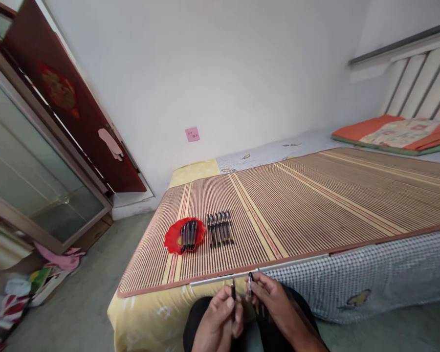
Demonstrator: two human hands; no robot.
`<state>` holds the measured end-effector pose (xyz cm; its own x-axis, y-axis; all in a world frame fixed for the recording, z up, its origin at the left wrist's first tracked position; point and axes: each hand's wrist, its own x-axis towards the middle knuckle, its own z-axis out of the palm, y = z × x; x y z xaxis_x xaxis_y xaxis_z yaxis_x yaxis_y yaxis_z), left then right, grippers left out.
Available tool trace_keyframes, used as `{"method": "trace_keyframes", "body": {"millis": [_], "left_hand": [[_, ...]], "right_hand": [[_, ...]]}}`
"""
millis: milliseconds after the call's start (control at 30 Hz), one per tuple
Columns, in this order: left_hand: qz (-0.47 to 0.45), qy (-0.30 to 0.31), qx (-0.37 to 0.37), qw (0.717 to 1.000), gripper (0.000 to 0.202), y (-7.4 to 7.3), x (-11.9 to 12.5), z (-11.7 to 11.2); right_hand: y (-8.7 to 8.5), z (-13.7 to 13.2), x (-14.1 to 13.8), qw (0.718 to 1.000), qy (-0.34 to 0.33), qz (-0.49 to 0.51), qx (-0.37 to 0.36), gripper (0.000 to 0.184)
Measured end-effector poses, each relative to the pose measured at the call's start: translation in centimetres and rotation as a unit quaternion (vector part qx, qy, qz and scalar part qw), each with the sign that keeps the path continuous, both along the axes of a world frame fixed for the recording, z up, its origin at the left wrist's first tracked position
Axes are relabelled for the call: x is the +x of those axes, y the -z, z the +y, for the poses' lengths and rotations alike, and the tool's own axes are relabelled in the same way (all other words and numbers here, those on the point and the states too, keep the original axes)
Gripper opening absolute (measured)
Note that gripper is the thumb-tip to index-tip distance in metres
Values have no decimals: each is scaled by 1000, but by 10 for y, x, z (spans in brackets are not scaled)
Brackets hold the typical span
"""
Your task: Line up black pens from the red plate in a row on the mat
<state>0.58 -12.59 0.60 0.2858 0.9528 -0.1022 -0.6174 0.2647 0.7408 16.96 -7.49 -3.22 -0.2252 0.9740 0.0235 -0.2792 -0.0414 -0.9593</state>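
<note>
two dark pen pieces are held just off the near edge of the bed: left hand closed around a pen, right hand pinching a short piece beside it. they look light, stiff and slick, best gripped mid-barrel. spare pens lie in a red dish.

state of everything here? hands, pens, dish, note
left hand: shut on a dark pen piece, held upright
right hand: shut on a second dark piece, close beside the first; touching or not, cannot tell
red dish: filled with a bunch of pens
row of pens: laid side by side on the mat, right of the dish
pink note: stuck on the wall
</note>
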Motion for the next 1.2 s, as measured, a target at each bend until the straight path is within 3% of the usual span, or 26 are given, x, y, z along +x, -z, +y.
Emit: {"method": "trace_keyframes", "body": {"millis": [100,167,333,467,633,733,833,1000,1200], "left_hand": [[-2,88,59,994,33,-28,21,20],[-33,117,68,990,35,-31,32,38],[-62,151,38,986,40,-3,46,77],[-59,178,18,982,46,24,48,86],[-62,184,-16,981,37,45,45,86],[-77,179,-21,981,33,47,41,91],[-112,167,-21,979,29,43,38,97],[-118,184,-25,976,28,39,36,100],[-93,213,-33,972,29,31,34,99]], "right_hand": [[8,5,-2,1000,18,22,2,52],[15,6,1,998,40,39,-7,58],[17,26,39,987,159,-22,0,61],[-13,79,73,962,250,-96,53,56],[-46,169,56,971,169,-136,104,40],[-43,218,29,971,99,-195,93,32],[-31,258,4,950,66,-297,67,25],[-15,295,-18,908,81,-408,47,24],[-7,312,-24,877,93,-468,56,14]]}}
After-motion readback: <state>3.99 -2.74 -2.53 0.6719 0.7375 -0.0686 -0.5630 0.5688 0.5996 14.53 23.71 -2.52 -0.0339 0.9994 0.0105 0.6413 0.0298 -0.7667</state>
